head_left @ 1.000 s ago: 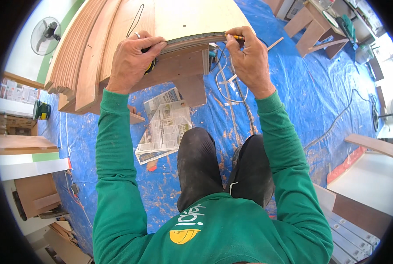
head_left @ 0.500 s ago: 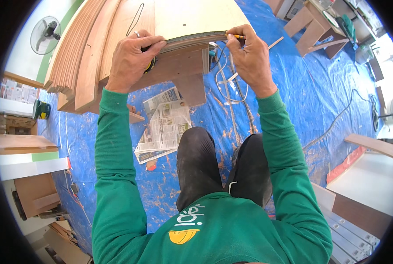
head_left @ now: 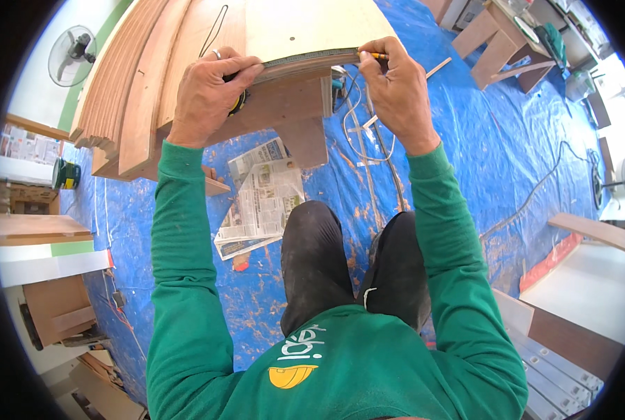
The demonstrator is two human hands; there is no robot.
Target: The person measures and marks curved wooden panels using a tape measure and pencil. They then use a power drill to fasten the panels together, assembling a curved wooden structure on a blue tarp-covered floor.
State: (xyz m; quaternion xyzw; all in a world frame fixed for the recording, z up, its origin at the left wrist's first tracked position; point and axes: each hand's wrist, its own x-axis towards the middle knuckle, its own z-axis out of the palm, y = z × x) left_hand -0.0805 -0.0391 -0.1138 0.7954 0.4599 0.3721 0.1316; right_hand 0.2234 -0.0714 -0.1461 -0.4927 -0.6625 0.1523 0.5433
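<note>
My left hand [head_left: 207, 98] is closed on a tape measure [head_left: 239, 105], its black and yellow case mostly hidden under the fingers. From there a dark tape blade [head_left: 302, 55] stretches along the near edge of a pale wooden board [head_left: 319, 24] toward my right hand [head_left: 399, 91]. Thumb and fingers of that hand pinch a yellow pencil [head_left: 380, 56] at the board's right corner, its tip close to the blade's end. Whether the right fingers also touch the blade, I cannot tell.
Several brown planks [head_left: 141, 84] stand stacked at the left, with a bent wire loop [head_left: 214, 31] on top. Newspaper [head_left: 260, 199] lies on the blue floor sheet [head_left: 480, 147]. Cords [head_left: 347, 133] trail beyond my knees, and a fan [head_left: 73, 56] stands far left.
My right hand and the pencil have shifted very slightly left along the board's edge. My left hand stays practically in place.
</note>
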